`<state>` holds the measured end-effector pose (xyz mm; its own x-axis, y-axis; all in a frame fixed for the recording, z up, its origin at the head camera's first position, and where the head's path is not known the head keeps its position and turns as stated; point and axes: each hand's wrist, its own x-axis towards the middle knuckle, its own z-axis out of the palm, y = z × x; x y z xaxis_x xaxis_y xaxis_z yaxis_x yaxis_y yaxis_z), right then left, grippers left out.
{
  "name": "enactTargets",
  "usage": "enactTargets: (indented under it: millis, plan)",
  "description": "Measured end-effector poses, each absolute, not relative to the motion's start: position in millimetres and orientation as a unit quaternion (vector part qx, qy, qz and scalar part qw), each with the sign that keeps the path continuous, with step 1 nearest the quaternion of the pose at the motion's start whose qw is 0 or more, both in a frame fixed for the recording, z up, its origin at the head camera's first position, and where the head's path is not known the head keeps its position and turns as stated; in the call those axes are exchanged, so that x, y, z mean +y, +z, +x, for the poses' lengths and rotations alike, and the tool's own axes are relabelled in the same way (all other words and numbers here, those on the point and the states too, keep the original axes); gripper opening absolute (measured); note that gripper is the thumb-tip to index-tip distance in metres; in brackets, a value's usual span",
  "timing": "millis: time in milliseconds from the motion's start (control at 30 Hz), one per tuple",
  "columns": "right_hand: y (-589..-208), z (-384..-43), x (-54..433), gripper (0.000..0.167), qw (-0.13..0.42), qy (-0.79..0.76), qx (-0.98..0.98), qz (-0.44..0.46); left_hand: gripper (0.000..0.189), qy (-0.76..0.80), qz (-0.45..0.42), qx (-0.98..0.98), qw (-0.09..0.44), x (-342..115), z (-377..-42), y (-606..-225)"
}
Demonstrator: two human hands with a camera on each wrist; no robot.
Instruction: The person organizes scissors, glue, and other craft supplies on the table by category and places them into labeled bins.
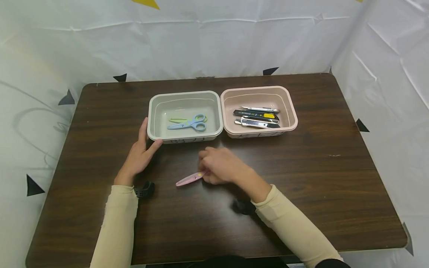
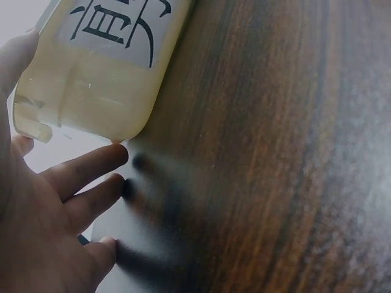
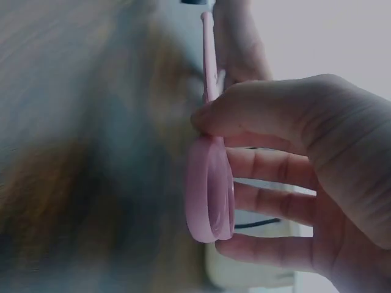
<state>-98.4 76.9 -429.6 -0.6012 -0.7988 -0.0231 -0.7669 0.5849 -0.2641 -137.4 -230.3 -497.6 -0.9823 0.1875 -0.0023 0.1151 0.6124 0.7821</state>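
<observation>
Pink scissors (image 1: 189, 179) are pinched between the thumb and fingers of my right hand (image 1: 221, 165), blades pointing left above the table. Their handle loops (image 3: 208, 189) show below the thumb in the right wrist view. My left hand (image 1: 135, 158) touches the front left corner of a grey-green bin (image 1: 150, 111), thumb at the front rim and fingers along the left side. In the left wrist view those fingers (image 2: 91, 168) are nearly straight. Blue scissors (image 1: 182, 125) lie inside that bin, partly over a green pair (image 1: 175, 120).
A pink bin (image 1: 293, 111) stands against the grey-green one on the right. It holds a silver pen-like knife (image 1: 261, 109), a black-and-yellow cutter (image 1: 251, 114) and silver cutter knives (image 1: 254, 123). Both bins sit toward the back of a dark wooden table (image 1: 335, 186), with white sheeting behind.
</observation>
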Motion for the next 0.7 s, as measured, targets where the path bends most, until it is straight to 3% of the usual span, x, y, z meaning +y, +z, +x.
enactTargets:
  millis: [167, 367, 700]
  plan:
    - [-409.8, -103.2, 70.6, 0.004, 0.031, -0.127, 0.879, -0.458, 0.084, 0.434, 0.082, 0.896, 0.043, -230.4, -137.3, -497.6]
    - [-389.0, -117.3, 64.2, 0.010, 0.008, -0.166, 0.871, -0.463, 0.084, 0.431, 0.079, 0.898, 0.046, -229.9, -136.7, -497.6]
    - [-378.5, -156.6, 56.1, 0.014, -0.052, -0.227, 0.874, -0.426, 0.083, 0.433, 0.091, 0.896, 0.039, -230.4, -136.3, -496.7]
